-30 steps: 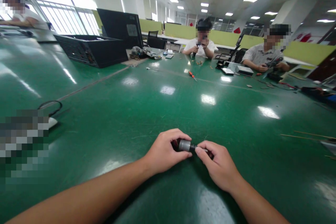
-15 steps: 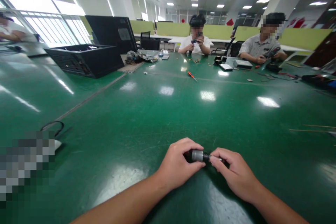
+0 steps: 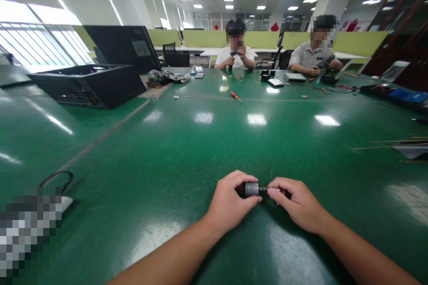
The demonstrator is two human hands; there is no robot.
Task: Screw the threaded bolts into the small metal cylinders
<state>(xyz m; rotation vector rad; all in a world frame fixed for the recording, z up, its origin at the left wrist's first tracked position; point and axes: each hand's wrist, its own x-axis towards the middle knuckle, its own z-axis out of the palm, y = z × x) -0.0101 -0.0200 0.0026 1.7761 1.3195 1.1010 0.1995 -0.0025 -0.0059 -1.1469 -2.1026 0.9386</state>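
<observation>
In the lower middle of the head view, my left hand (image 3: 230, 200) is wrapped round a small cylindrical tool (image 3: 251, 189) with a grey collar and a narrower black neck. The tool lies sideways, and its left end is hidden in the palm. At its right end, my right hand (image 3: 296, 202) pinches a thin shaft between thumb and fingers. Part of that shaft is covered by the fingertips, so its tip cannot be made out. Both hands are close together, just above or on the green table (image 3: 187, 142).
An open black computer case (image 3: 90, 87) stands back left, with electronic parts (image 3: 167, 76) beside it. A red-orange screwdriver (image 3: 236, 96) lies farther off. Two people (image 3: 236, 55) sit across the table. Thin sticks (image 3: 377, 146) lie at right, and a blurred-out object (image 3: 30, 227) at lower left.
My view has swung to the right and slightly up, so background things sit farther left. Both hands keep their hold on the cylindrical tool, with little visible shift between them.
</observation>
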